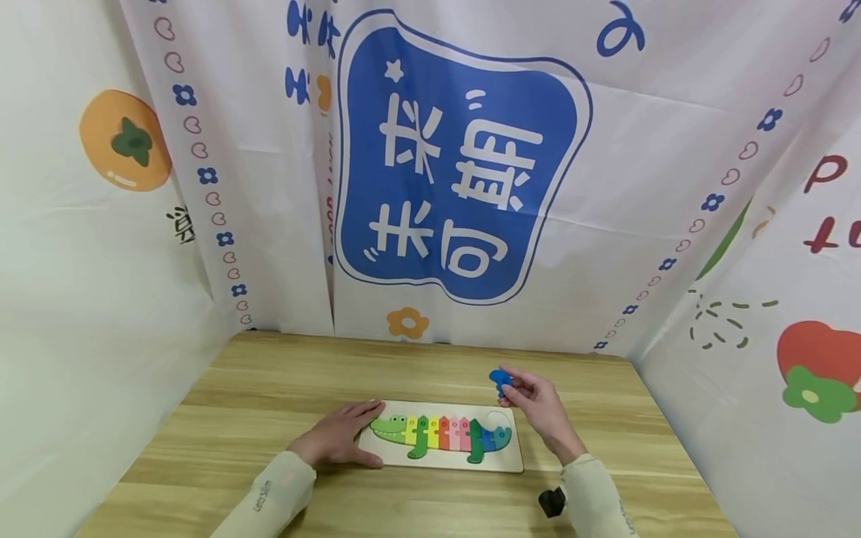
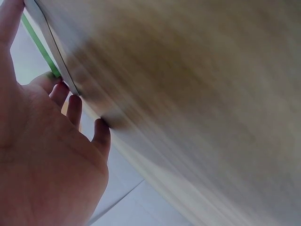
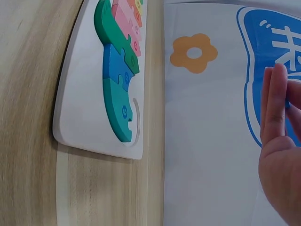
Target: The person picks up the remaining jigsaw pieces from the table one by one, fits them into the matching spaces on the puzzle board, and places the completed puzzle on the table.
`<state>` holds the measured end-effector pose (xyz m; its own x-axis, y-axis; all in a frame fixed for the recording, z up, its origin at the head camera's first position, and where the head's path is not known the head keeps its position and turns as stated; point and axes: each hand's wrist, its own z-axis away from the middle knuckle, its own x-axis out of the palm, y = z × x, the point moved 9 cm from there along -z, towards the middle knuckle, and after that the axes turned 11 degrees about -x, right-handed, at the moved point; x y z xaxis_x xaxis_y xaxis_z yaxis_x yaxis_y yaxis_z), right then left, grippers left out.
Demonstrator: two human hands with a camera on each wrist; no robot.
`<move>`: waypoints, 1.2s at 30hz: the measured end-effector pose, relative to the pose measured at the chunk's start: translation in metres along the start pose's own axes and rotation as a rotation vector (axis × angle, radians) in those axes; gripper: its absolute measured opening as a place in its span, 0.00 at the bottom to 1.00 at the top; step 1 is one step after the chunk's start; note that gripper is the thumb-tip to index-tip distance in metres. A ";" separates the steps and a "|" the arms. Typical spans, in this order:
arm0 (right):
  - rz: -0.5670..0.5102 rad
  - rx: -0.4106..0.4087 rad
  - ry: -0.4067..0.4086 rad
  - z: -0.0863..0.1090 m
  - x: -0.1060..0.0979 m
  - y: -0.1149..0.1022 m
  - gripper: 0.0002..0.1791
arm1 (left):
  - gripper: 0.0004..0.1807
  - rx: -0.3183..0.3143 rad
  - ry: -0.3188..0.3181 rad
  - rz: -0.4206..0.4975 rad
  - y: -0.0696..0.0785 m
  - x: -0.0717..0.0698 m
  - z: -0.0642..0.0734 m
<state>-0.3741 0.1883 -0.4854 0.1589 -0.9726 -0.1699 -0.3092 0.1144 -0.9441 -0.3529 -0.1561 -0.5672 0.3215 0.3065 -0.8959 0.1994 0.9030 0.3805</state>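
A pale wooden puzzle board (image 1: 507, 460) lies on the table with a colourful crocodile made of interlocking pieces. At the left end, my left hand (image 1: 341, 435) rests with thumb and fingers spread along the board's edge; the left wrist view shows those fingers (image 2: 74, 110) loosely extended there. Above the board's right end, my right hand (image 1: 538, 411) pinches a curved blue puzzle piece (image 1: 501, 379) between thumb and fingers. In the right wrist view that hand mostly hides the piece. Past the teal tail piece (image 3: 116, 108), a curled outline (image 3: 137, 122) shows bare board.
The wood-grain table (image 1: 430, 504) carries the board near its middle. White printed cloth (image 1: 269, 224) hangs behind and at both sides. A small black object (image 1: 551, 502) sits against the right sleeve (image 1: 595, 493).
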 end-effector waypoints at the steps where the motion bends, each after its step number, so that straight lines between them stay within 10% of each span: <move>1: 0.003 -0.001 -0.001 0.000 0.000 0.000 0.24 | 0.60 -0.002 -0.001 -0.001 0.000 0.000 0.000; 20: 0.331 0.137 -0.092 0.005 -0.011 0.052 0.18 | 0.60 -0.010 0.001 -0.003 0.001 -0.002 0.000; 36: 0.370 0.156 -0.135 0.004 -0.010 0.077 0.15 | 0.61 0.019 0.014 0.001 0.001 -0.001 0.000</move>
<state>-0.3960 0.2079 -0.5576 0.1881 -0.8259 -0.5315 -0.2243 0.4907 -0.8419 -0.3527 -0.1560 -0.5663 0.3087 0.3116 -0.8987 0.2163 0.8970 0.3854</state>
